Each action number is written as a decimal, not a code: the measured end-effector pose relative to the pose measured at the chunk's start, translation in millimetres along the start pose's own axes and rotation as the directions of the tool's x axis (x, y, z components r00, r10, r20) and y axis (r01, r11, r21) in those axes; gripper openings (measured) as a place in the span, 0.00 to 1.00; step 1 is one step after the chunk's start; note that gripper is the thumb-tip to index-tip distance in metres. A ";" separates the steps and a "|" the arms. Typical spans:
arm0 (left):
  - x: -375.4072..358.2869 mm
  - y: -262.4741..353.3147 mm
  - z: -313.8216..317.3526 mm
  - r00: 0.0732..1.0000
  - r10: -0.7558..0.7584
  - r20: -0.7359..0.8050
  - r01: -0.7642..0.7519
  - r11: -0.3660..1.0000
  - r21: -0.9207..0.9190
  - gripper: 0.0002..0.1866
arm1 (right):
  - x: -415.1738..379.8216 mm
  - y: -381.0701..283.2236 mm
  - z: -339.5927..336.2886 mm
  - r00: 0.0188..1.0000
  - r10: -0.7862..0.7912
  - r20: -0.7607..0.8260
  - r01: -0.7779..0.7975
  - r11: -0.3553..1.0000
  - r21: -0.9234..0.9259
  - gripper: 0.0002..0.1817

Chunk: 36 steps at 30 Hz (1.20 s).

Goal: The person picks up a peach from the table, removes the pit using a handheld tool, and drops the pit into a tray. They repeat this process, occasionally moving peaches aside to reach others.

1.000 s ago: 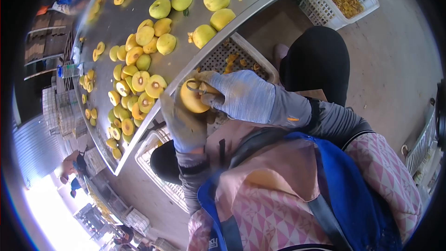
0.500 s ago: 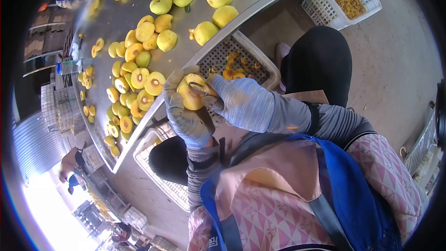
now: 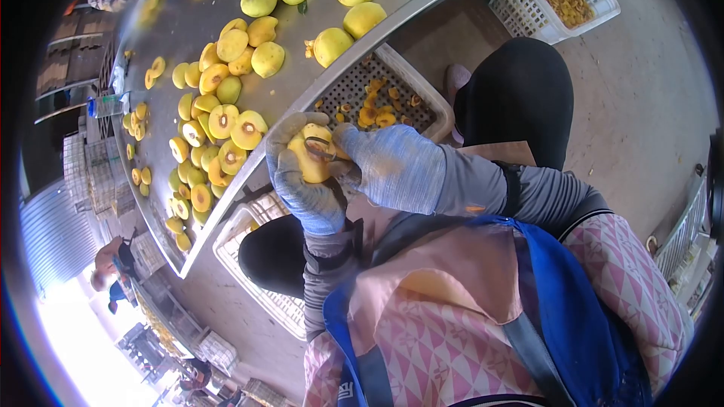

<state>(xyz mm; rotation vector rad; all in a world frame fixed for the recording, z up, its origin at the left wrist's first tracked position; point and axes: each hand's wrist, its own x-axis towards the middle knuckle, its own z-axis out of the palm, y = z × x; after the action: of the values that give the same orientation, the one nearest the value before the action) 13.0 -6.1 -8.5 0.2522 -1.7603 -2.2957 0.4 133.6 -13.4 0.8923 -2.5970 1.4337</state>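
Note:
My left hand (image 3: 302, 181), in a grey-blue knit glove, is closed around a yellow peach half (image 3: 308, 163) with its cut side turned up. My right hand (image 3: 400, 168), gloved the same way, grips a small curved pitting knife (image 3: 320, 148). The knife's dark metal blade rests against the middle of the cut face; its handle is hidden in my fingers. Both hands are close together just off the table edge, in front of my lap. Beside them on the metal table lie many peach halves (image 3: 246, 130), some showing reddish-brown centres.
Whole yellow-green peaches (image 3: 332, 47) sit near the edge of the metal table (image 3: 188, 30). Below is a perforated crate (image 3: 422, 94) holding scraps. Another white crate (image 3: 520, 11) is full of brown pieces, and a white basket (image 3: 234, 249) stands under the table. A person (image 3: 113, 256) is in the background.
The peach half has tilted slightly in my left hand, and the knife has shifted a little on its cut face. The whole view has moved slightly.

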 end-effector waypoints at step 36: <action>7.5 6.8 -3.6 0.966 -0.248 0.071 0.251 0.967 -0.043 0.21 | 1.0 5.4 -8.8 0.980 0.026 0.199 -0.028 1.000 0.006 0.17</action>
<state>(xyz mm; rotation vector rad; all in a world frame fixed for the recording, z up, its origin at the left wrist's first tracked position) 7.4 -13.4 -2.9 0.4168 -1.7864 -2.5467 -5.1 142.3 -12.2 1.0573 -2.7551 1.4327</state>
